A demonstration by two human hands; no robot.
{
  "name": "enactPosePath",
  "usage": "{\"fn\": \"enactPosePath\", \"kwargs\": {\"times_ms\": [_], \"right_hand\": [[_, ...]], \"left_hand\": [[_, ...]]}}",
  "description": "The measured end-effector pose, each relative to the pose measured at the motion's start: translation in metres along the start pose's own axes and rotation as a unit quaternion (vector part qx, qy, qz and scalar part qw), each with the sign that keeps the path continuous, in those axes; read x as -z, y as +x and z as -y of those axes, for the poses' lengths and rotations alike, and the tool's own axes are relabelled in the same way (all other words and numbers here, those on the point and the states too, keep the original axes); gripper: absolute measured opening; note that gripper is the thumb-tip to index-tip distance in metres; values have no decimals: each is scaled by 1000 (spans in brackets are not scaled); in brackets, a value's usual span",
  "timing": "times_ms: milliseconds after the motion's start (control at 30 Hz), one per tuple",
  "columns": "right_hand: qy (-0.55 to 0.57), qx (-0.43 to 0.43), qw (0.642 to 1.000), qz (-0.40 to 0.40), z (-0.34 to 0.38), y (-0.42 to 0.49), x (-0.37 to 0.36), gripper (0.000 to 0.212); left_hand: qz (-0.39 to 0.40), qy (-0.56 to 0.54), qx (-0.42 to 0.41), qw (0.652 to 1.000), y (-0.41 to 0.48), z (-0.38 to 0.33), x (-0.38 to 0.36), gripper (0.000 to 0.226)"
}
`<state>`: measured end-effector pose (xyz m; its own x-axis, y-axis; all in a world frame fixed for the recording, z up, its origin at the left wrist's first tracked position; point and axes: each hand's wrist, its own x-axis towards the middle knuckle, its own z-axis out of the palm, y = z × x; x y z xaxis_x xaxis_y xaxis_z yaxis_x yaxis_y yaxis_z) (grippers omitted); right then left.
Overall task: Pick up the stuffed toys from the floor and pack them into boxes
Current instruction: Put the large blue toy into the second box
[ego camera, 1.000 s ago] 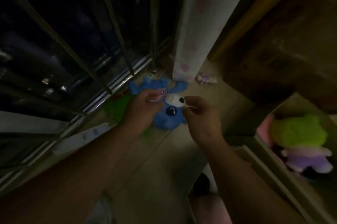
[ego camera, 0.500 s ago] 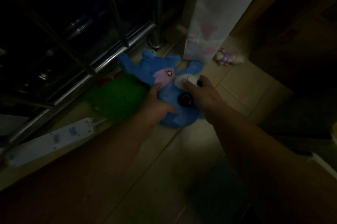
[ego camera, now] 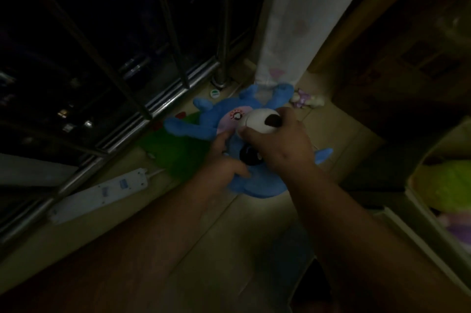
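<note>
The room is dim. The floor (ego camera: pixel 229 241) under me is pale beige tile with thin seams, and it runs up to a metal window track. Above the track stand dark window bars (ego camera: pixel 178 57) with black glass behind them. A light curtain (ego camera: pixel 293 19) with faint pink shapes hangs down to the floor at the corner, beside dark wooden furniture (ego camera: pixel 407 57).

The blue stuffed toy (ego camera: pixel 209 121) lies at the foot of the curtain, just in front of the window track, limbs spread; I cannot tell whether it is clear of the tiles. My right hand (ego camera: pixel 283 144) has its fingers curled round the toy's white snout. My left hand (ego camera: pixel 224 162) grips the blue body from the side, thumb on top.

A green stuffed toy (ego camera: pixel 178 157) lies touching the blue one on the window side. A white power strip (ego camera: pixel 102 192) lies along the track, near the green toy. A small purple-and-white toy (ego camera: pixel 305 101) sits on the floor just past the curtain, and a small round green-and-white thing (ego camera: pixel 214 93) lies by a bar's foot.

At my right stands an open box (ego camera: pixel 418 226), and in it a yellow-green plush (ego camera: pixel 446 185) lies over something lilac.
</note>
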<state>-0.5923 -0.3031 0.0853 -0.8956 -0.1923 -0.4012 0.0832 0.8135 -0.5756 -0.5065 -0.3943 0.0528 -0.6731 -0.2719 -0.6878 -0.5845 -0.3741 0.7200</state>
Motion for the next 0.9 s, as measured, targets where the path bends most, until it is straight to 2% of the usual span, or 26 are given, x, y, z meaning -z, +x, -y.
{"fn": "enactPosePath", "kwargs": {"times_ms": [167, 367, 567, 700, 800, 900], "right_hand": [[39, 29, 999, -6, 39, -58, 69, 84], [89, 38, 994, -53, 97, -118, 163, 62], [122, 66, 986, -93, 168, -173, 281, 64], [151, 78, 979, -112, 218, -209, 362, 62], [154, 83, 977, -124, 250, -247, 422, 60], [156, 92, 973, -142, 275, -290, 473, 58]], "left_hand": [[6, 17, -24, 1000, -75, -53, -8, 108], [-1, 52, -53, 997, -177, -144, -26, 98], [38, -32, -144, 988, -265, -250, -51, 67], [55, -58, -190, 979, -323, -326, -67, 69], [73, -41, -208, 975, -377, -375, -81, 64], [85, -13, -215, 973, -431, -411, -92, 68]]}}
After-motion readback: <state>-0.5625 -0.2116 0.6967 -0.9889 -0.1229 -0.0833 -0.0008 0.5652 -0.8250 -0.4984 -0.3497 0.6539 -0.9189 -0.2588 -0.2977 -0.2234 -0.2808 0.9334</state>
